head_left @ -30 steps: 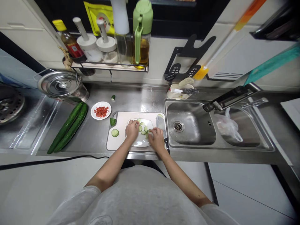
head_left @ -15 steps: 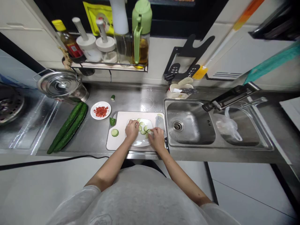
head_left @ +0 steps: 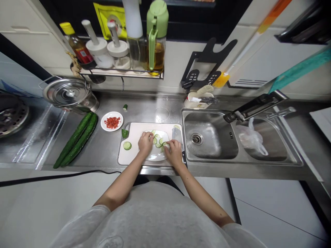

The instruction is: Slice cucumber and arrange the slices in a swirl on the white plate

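A white plate (head_left: 155,157) sits on a white cutting board (head_left: 134,132) at the counter's front edge. Thin cucumber slices (head_left: 158,142) lie in a row on the plate. My left hand (head_left: 145,144) rests on the plate's left side, fingers curled with the tips on a slice. My right hand (head_left: 174,152) is at the plate's right side, fingers pinched on a slice. One loose cucumber slice (head_left: 127,145) and a cucumber end (head_left: 124,133) lie on the board's left part. A knife (head_left: 178,137) lies along the board's right edge, partly hidden by my right hand.
Two whole cucumbers (head_left: 77,138) lie left of the board, beside a small dish of red bits (head_left: 111,122). A lidded steel pot (head_left: 69,93) stands at back left. A double sink (head_left: 212,137) with a faucet (head_left: 254,106) is right; a plastic bag (head_left: 252,138) lies in it. Bottles (head_left: 155,38) fill a wall rack.
Both hands stay on the plate; my right hand has shifted very slightly up and in toward the slices. Little else differs.
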Tool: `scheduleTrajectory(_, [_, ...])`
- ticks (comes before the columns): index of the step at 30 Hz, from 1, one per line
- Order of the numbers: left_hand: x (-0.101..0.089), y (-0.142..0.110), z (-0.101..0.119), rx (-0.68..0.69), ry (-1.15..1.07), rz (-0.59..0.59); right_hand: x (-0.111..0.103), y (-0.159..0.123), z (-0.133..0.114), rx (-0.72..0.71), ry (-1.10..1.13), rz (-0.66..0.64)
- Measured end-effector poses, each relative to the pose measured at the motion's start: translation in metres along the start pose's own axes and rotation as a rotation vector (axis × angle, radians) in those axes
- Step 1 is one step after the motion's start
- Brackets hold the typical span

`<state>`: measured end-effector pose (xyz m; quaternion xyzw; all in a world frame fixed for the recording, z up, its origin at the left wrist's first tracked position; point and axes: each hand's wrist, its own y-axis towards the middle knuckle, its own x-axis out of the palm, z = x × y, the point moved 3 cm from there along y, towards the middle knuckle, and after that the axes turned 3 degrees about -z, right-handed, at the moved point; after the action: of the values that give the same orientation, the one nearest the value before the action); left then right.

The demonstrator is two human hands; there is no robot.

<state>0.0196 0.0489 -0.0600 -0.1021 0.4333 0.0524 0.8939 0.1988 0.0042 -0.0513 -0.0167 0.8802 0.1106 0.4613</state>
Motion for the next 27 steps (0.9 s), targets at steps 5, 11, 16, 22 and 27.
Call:
scheduleTrajectory(5, [-0.015, -0.005, -0.008, 0.004, -0.047, 0.066, -0.004, -0.002, 0.000, -0.016, 0.033, 0.067])
scheduleTrajectory(11, [-0.026, -0.013, -0.019, -0.012, -0.048, 0.097, -0.012, -0.009, 0.000, -0.005, 0.052, 0.122])
scheduleTrajectory(16, [-0.030, -0.019, -0.017, 0.017, -0.070, 0.113, -0.016, -0.013, -0.001, 0.005, 0.045, 0.135])
scheduleTrajectory(22, [-0.061, -0.029, -0.040, 0.070, -0.067, 0.208, -0.022, -0.019, 0.004, 0.015, 0.047, 0.166])
scheduleTrajectory(27, [-0.090, -0.041, -0.085, -0.028, -0.005, 0.276, -0.024, -0.021, 0.008, 0.010, 0.049, 0.175])
